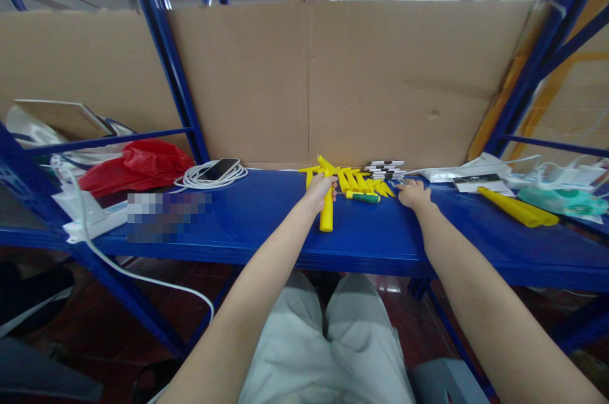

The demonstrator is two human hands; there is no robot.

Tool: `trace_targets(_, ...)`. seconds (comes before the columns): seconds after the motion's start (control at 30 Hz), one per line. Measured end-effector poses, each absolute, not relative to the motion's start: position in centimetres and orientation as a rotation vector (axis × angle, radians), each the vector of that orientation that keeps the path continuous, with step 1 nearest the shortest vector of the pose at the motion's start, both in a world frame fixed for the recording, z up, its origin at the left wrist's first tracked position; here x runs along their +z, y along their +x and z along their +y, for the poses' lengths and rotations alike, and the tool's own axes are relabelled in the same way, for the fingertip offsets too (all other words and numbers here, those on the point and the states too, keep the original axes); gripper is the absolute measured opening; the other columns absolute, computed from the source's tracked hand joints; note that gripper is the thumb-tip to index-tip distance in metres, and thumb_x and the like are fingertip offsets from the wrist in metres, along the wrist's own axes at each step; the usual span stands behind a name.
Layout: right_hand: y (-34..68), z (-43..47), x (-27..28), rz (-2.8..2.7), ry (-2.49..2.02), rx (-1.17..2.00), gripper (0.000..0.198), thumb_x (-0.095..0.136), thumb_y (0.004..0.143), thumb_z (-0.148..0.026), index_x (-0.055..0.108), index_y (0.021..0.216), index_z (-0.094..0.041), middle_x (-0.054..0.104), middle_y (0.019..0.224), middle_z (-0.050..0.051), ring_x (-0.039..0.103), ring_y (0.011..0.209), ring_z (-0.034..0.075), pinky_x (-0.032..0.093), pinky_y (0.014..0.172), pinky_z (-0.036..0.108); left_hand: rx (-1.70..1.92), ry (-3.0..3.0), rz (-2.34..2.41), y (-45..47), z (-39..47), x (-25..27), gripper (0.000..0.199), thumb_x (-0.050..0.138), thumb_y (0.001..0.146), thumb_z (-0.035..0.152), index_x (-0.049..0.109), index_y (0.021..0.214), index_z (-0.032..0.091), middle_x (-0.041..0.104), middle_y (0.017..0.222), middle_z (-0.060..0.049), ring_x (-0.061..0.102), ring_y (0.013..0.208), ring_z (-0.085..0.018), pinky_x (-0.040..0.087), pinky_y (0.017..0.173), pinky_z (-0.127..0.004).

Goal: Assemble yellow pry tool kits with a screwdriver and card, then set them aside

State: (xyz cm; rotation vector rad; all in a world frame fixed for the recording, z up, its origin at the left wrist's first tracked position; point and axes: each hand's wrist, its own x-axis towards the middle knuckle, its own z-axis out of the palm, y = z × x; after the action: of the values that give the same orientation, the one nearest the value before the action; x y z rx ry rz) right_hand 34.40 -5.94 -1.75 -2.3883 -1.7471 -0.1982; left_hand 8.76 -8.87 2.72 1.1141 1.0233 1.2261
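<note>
Forearms [252, 293] over shelf edge [361, 262], gap, yellow tube [326, 216]

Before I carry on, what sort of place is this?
Probably a makeshift workstation in a workshop or storeroom: a blue rack shelf to work on, cardboard behind it, and a green-handled tool beside yellow pieces.

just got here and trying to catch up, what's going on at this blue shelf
A person sits at the blue shelf, the left hand gripping a yellow T-shaped tool with its thick handle toward them. The right hand is low over the shelf, near the black-and-white stack; whether its fingers hold anything is too small to tell. More yellow pieces lie between the hands, with a green-and-yellow handle in front of them.
</note>
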Motion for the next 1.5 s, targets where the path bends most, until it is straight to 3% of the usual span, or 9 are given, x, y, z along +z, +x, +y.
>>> trace_targets(0.5,33.7,-6.3,-1.0,-1.888,-2.423,-0.271,0.054,0.028,0.092,-0.02,0.054,0.14,-0.026,0.038,0.152,0.012,0.03,0.141,0.031,0.029,0.109,0.058,1.219,1.109,1.039,8.7,-9.1,2.8,0.018,0.049,0.084,0.005,0.043,0.076,0.019,0.042,0.048,0.009,0.037,0.032,-0.005,0.029,0.04,-0.018)
trace_targets(0.87,33.4,-6.2,-0.9,-1.878,-2.254,-0.274,0.04,0.039,0.089,-0.018,0.07,0.114,-0.019,0.053,0.136,0.015,0.038,0.131,0.032,0.035,0.105,0.054,1.222,1.102,1.023,8.7,-8.9,2.7,0.017,0.049,0.083,0.005,0.043,0.077,0.02,0.043,0.049,0.009,0.037,0.033,-0.005,0.029,0.04,-0.018)
trace_targets(1.13,33.3,-5.7,-0.7,-1.716,-2.339,-0.079,0.03,0.049,0.085,-0.02,0.071,0.104,-0.016,0.056,0.129,0.017,0.047,0.124,0.033,0.044,0.096,0.048,1.21,1.14,1.032,8.8,-8.5,2.4,0.016,0.048,0.083,0.005,0.044,0.079,0.019,0.042,0.05,0.009,0.038,0.033,-0.006,0.03,0.038,-0.018)
trace_targets(1.27,33.4,-5.5,-0.7,-1.715,-2.337,-0.041,0.028,0.05,0.083,-0.02,0.073,0.099,-0.017,0.058,0.128,0.016,0.049,0.123,0.034,0.046,0.095,0.048,1.147,1.198,1.064,8.8,-8.5,2.3,0.017,0.047,0.083,0.005,0.052,0.093,0.017,0.044,0.05,0.008,0.039,0.034,-0.007,0.031,0.039,-0.018)
trace_targets(1.4,33.5,-5.4,-0.8,-1.738,-2.33,-0.101,0.028,0.05,0.082,-0.022,0.072,0.098,-0.017,0.059,0.124,0.017,0.049,0.123,0.034,0.046,0.094,0.05,1.089,1.296,1.147,8.9,-8.6,2.1,0.046,0.05,0.081,0.004,0.05,0.125,0.018,0.047,0.052,0.008,0.042,0.035,-0.008,0.032,0.04,-0.017)
trace_targets(1.5,33.4,-5.4,-0.7,-1.731,-2.332,-0.115,0.03,0.048,0.083,-0.023,0.072,0.099,-0.015,0.059,0.124,0.018,0.049,0.123,0.034,0.046,0.095,0.05,1.067,1.443,1.202,9.0,-8.7,1.8,0.061,0.055,0.08,0.004,0.045,0.139,0.018,0.052,0.055,0.006,0.044,0.037,-0.01,0.034,0.041,-0.019)
